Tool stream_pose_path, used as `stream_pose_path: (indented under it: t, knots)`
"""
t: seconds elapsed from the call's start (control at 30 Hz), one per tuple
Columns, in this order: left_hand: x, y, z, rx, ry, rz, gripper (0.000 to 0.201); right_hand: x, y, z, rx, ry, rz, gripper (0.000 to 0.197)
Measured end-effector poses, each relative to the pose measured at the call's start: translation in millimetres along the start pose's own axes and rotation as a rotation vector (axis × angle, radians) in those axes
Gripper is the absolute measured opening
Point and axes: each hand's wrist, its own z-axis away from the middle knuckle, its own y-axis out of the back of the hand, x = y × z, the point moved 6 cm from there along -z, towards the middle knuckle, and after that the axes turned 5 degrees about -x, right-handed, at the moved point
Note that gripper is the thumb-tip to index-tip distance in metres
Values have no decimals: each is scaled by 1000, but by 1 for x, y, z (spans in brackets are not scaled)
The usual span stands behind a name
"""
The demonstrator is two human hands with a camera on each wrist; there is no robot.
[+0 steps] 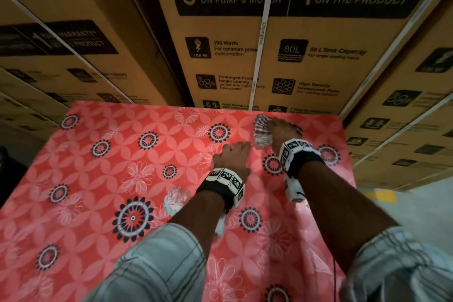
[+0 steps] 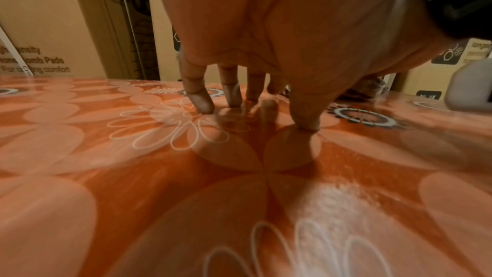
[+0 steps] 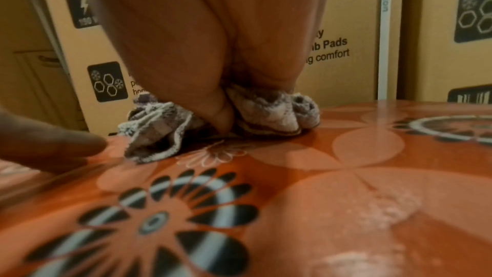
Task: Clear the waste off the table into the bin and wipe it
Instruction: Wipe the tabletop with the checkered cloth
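The right hand (image 1: pixel 282 130) is bunched down over a checked cloth (image 3: pixel 157 134) at the far right of the counter (image 1: pixel 98 179), close to the stacked cardboard cartons (image 1: pixel 269 56) behind it; in the right wrist view the thumb digs into the middle of the cloth and folds spill out to either side, so the fingers are clenched on it and bearing down — a wiping grip, with the wad kept compact so that the palm's weight goes into the glossy floral covering. The left hand (image 1: pixel 232 154) sits just beside it, nearer the person, grasping nothing: its fingers (image 2: pixel 199 100) are spread and fairly straight, tips planted on the covering. That looks like a brace, probably to steady the lean toward the far edge and perhaps to keep the slick covering from creeping under the cloth. One crumpled, pale wad (image 1: pixel 175 200) lies on the counter beside the left forearm, well apart from the cloth; it reads as waste not yet cleared — though it is too blurred to be sure what it is. No bin can be picked out in any view. Pale, dusty-looking patches (image 3: pixel 394 203) show in the sheen near the right wrist, whether residue or glare I cannot tell.
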Motion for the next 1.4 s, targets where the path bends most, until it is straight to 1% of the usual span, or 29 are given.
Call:
stream_pose_path:
  t: [0.07, 0.13, 0.2, 0.27, 0.4, 0.47, 0.53, 0.63, 0.73, 0.77, 0.87, 0.93, 0.97, 1.0, 1.07, 1.1, 1.13, 1.2, 1.27, 1.33, 1.4]
  knots:
    - [1, 0, -4, -32, -9, -34, 73, -3, 2, 2, -14, -19, -40, 64]
    - [3, 5, -6, 11, -28, -72, 69, -4, 0, 16, 18, -49, -31, 54]
    - [2, 8, -8, 31, -42, -40, 69, -8, -9, 30, 50, -38, 0, 57]
    - [-1, 8, -10, 24, -44, -7, 71, -10, -10, 35, 44, -21, 23, 62]
    - [-5, 2, -14, 4, -78, -10, 74, -3, 10, -5, 27, -17, 15, 65]
    - [-6, 9, -17, 31, -72, 7, 67, -2, 20, -22, 32, -17, 33, 60]
    - [-4, 19, -24, 45, -53, 4, 61, 1, 19, -29, 29, -28, 36, 61]
    - [7, 24, -30, 38, -10, -22, 71, 4, 11, -25, 17, -28, 27, 68]
    - [17, 17, -32, 36, 31, 39, 81, 5, 13, -24, 27, 8, 12, 78]
    - [20, 15, -33, 30, 34, 39, 83, 6, 15, -23, 25, 11, 3, 78]
    - [21, 12, -37, 15, 22, -7, 84, 28, 15, -19, 14, -16, 7, 68]
    - [20, 13, -38, 25, 13, -35, 88, 57, 16, -18, 90, -80, 26, 51]
    - [21, 13, -38, 29, 20, -49, 90, 71, 15, -19, 140, -103, 39, 57]
    - [22, 12, -37, 27, 30, -66, 93, 79, 13, -17, 140, -140, 40, 61]
    - [26, 9, -38, 17, 51, -109, 97, 79, 16, -11, 113, -184, 67, 47]
    - [27, 8, -38, 13, 58, -126, 98, 71, 18, -11, 104, -169, 86, 43]
    - [27, 7, -38, 9, 59, -136, 99, 61, 19, -12, 99, -155, 54, 44]
    - [26, 7, -38, -12, 64, -139, 99, 44, 17, -13, 87, -98, 5, 58]
    - [26, 7, -37, -31, 68, -126, 98, 45, 14, -14, 67, -46, 17, 66]
    - [27, 8, -36, -36, 72, -113, 97, 59, 15, -14, 72, -65, -5, 68]
    - [27, 8, -35, -28, 74, -94, 98, 72, 18, -10, 91, -82, 2, 60]
